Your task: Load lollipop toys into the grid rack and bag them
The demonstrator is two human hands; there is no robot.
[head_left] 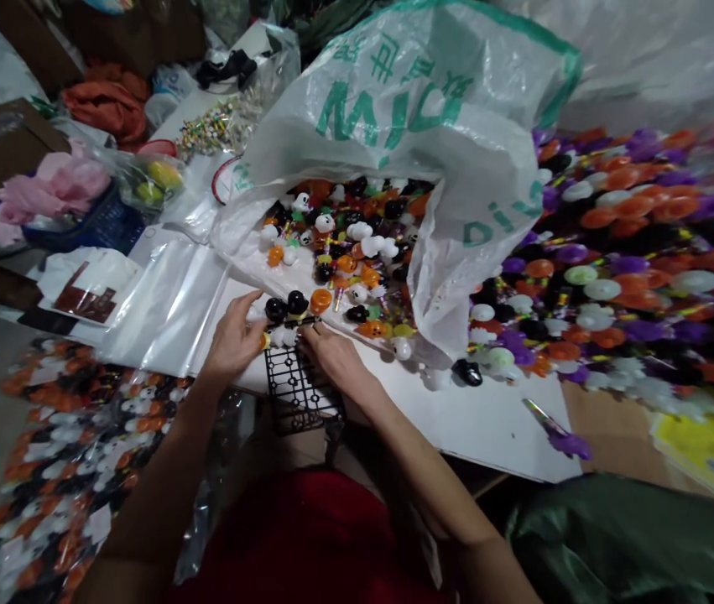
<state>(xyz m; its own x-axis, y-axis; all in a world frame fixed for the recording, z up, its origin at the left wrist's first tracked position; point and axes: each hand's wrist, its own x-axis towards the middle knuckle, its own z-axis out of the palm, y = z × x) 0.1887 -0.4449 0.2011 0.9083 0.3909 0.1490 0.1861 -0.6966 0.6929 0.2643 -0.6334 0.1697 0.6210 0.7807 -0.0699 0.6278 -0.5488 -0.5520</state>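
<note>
At the table's front edge is a black plastic grid frame (pixel 297 382) with its lower part hanging past the edge. Small white toy figures (pixel 283 336) lie across its top, between my two hands. My left hand (pixel 231 337) is curled at the left end of this row; what its fingers hold is partly hidden. With fingers bent and pressed together, my right hand (pixel 336 356) grips the frame's upper right corner beside the white figures. Just beyond the hands sit two round black toy heads (pixel 286 307) and an orange pumpkin toy (pixel 320 300).
A large white plastic bag (pixel 482 159) opens toward me, with mixed small Halloween toys (pixel 357 243) spilling out. More toys (pixel 608 268) are heaped at right, near a purple-ended stick toy (pixel 558 432). Clear plastic bags (pixel 164 310) lie left; packed toys (pixel 98 470) fill the lower left.
</note>
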